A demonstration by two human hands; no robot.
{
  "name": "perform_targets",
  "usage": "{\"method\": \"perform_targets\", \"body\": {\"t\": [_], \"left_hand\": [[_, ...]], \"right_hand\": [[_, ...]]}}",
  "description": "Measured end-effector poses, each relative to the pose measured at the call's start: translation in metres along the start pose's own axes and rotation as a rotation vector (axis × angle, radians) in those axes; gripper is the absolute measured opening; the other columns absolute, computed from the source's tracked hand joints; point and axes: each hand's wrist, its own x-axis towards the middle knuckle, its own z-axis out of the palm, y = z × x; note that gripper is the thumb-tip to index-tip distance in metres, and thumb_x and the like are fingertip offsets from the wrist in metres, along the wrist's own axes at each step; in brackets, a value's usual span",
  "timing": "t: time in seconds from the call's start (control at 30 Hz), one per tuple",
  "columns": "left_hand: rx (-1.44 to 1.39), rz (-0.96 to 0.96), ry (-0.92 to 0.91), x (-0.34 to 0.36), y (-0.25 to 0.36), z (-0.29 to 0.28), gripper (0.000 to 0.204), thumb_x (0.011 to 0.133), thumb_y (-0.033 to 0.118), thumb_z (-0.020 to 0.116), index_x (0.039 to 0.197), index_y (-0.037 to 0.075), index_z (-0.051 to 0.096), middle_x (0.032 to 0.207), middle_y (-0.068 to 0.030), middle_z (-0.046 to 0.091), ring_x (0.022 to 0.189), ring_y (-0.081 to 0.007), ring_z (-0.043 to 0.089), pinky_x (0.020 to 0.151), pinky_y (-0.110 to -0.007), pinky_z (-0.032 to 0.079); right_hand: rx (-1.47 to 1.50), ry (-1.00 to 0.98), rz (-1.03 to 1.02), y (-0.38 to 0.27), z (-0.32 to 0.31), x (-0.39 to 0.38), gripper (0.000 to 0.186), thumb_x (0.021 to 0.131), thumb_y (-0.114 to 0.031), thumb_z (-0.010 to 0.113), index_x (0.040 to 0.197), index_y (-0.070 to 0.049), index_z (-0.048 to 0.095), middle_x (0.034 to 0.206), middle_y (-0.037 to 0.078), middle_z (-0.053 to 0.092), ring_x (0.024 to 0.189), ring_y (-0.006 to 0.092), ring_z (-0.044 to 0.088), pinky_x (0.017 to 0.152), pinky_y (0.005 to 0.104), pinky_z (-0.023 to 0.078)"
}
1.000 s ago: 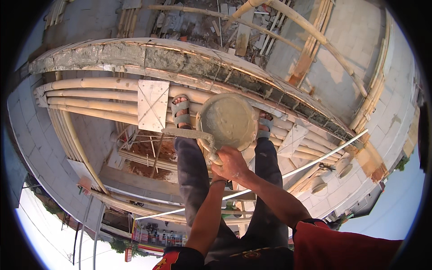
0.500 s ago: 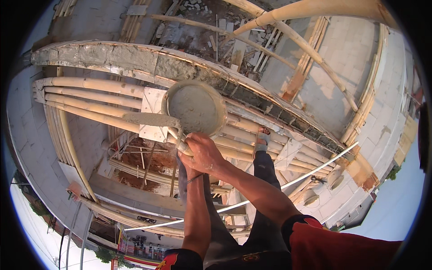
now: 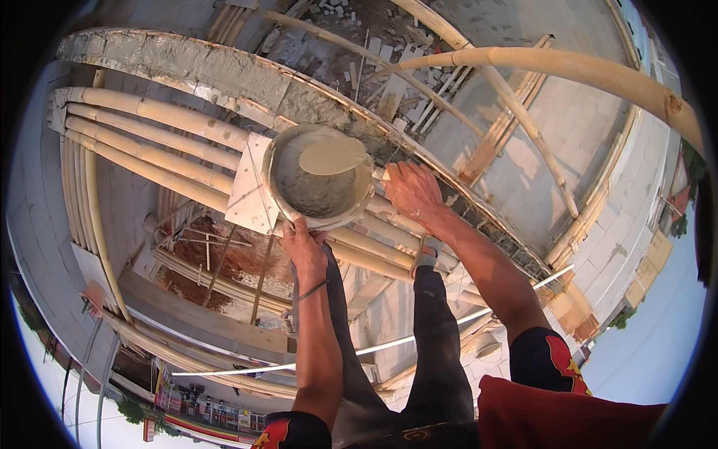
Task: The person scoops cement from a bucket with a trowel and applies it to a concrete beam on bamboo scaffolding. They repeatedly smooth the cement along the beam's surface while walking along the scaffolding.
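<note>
A round bucket (image 3: 329, 222) of wet grey mortar (image 3: 303, 191) stands on the bamboo poles in front of me. My left hand (image 3: 304, 245) grips its near rim. At the bucket's right side, my right hand (image 3: 413, 191) is closed around the handle of a trowel (image 3: 333, 156). The trowel's blade, coated with mortar, lies over the far part of the bucket's opening. Whether it touches the mortar surface I cannot tell. Just beyond the bucket runs a long beam form (image 3: 172, 63) filled with rough wet concrete along its left part.
Several bamboo poles (image 3: 153, 155) run side by side under the bucket, with a pale board (image 3: 249, 185) at its left. My foot (image 3: 427, 253) rests on poles at the right. A thick bamboo pole (image 3: 568, 61) crosses the upper right. Rubble (image 3: 389, 56) lies far below.
My right hand has moved right, swinging the trowel from left of the bucket to over it. My left hand now holds the bucket rim. The view has shifted slightly.
</note>
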Motion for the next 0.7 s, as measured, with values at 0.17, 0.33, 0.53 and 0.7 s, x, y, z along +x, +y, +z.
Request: {"method": "perform_targets", "body": {"t": [0.17, 0.33, 0.53, 0.7], "left_hand": [[-0.034, -0.031, 0.041, 0.004, -0.002, -0.001, 0.028, 0.101, 0.025, 0.047, 0.118, 0.002, 0.049, 0.094, -0.0097, 0.062, 0.074, -0.0174, 0.066, 0.062, -0.032, 0.061], [-0.031, -0.016, 0.039, 0.004, 0.002, -0.001, 0.03, 0.102, 0.027, 0.045, 0.117, 0.002, 0.05, 0.093, -0.0092, 0.061, 0.074, -0.0166, 0.065, 0.063, -0.031, 0.06], [0.008, -0.04, 0.056, 0.006, 0.002, -0.002, 0.031, 0.1, 0.026, 0.043, 0.116, 0.001, 0.05, 0.099, -0.0146, 0.061, 0.079, -0.0225, 0.066, 0.066, -0.035, 0.059], [0.049, -0.025, 0.055, 0.007, 0.003, -0.002, 0.036, 0.101, 0.031, 0.044, 0.12, 0.002, 0.052, 0.099, -0.0119, 0.062, 0.078, -0.0207, 0.066, 0.065, -0.034, 0.059]], "right_hand": [[0.067, -0.495, -0.031, 0.004, 0.026, 0.04, 0.033, 0.089, -0.032, 0.06, 0.107, -0.004, 0.056, 0.088, 0.015, 0.063, 0.084, 0.0373, 0.063, 0.067, 0.048, 0.045], [-0.039, -0.361, -0.133, 0.01, 0.048, 0.066, 0.031, 0.087, -0.032, 0.062, 0.108, -0.01, 0.062, 0.088, 0.014, 0.063, 0.082, 0.0341, 0.064, 0.066, 0.0461, 0.048], [-0.087, -0.197, -0.048, 0.032, 0.058, 0.062, 0.032, 0.086, -0.032, 0.062, 0.113, -0.014, 0.064, 0.09, 0.012, 0.065, 0.085, 0.0322, 0.065, 0.067, 0.0453, 0.051], [-0.076, -0.164, 0.124, 0.035, 0.046, 0.047, 0.035, 0.085, -0.029, 0.064, 0.116, -0.014, 0.064, 0.094, 0.013, 0.065, 0.087, 0.0328, 0.065, 0.068, 0.0454, 0.052]]}}
